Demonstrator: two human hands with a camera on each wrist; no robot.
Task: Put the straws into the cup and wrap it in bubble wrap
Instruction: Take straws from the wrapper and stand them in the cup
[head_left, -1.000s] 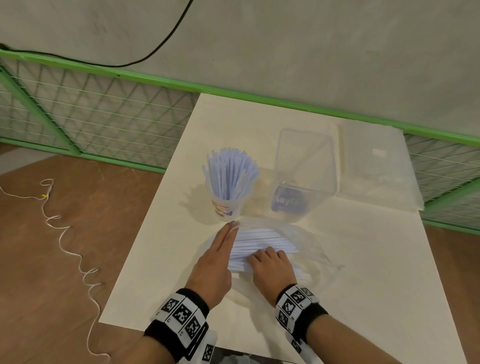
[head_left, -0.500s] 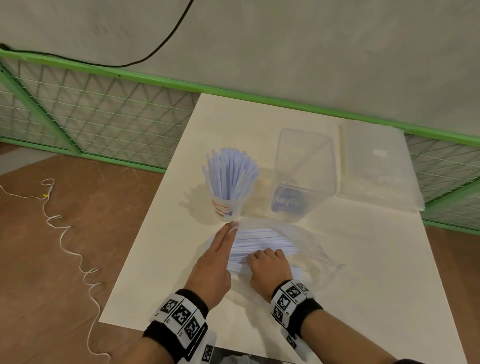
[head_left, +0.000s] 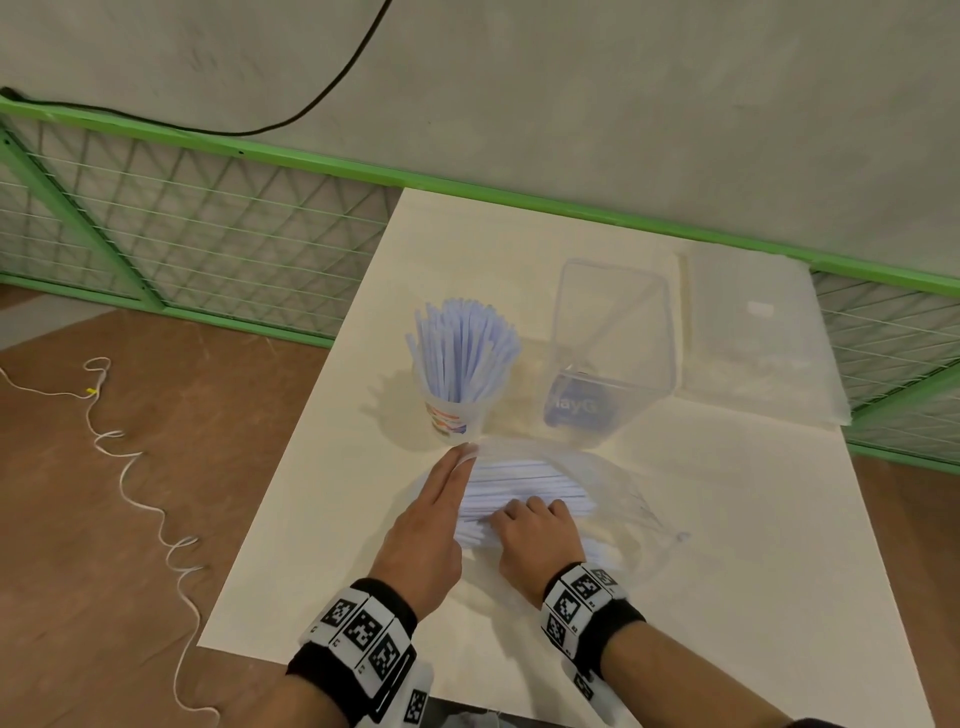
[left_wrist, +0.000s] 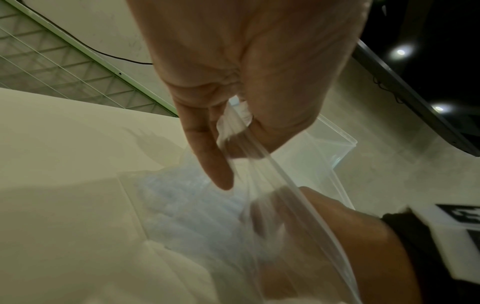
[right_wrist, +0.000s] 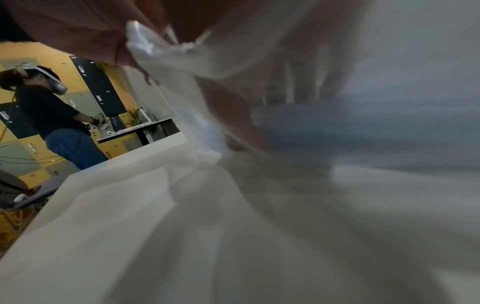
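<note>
- Pinching the rim of a clear plastic bag (left_wrist: 262, 156) between thumb and forefinger, the left hand (head_left: 426, 525) holds the bag mouth up; its remaining fingers lie straight.
- Right hand (head_left: 540, 540) sits inside the bag mouth with fingers curled over the loose straws (head_left: 524, 480); whether they actually grip a bundle cannot be told, as the right wrist view is blurred.
- Loose straws lie flat in the bag at 6 o'clock on the table (head_left: 727, 545), pale blue-white, running 9 to 3.
- Handling judgement: straws are light, thin and smooth, likely to slide and fan apart; best taken as a bundle around the middle. Bag film is soft and slippery, and needs its rim held.
- Cup (head_left: 454, 415) stands at 12 o'clock from the hands, already packed with upright straws; judged light and easily tipped.
- Clear box (head_left: 613, 338) stands at 1 o'clock; its blue label reads partly "ayG", the rest illegible.
- Cup print is coloured but unreadable.
- Bubble wrap (head_left: 753, 338) lies flat at 2 o'clock, untouched.
</note>
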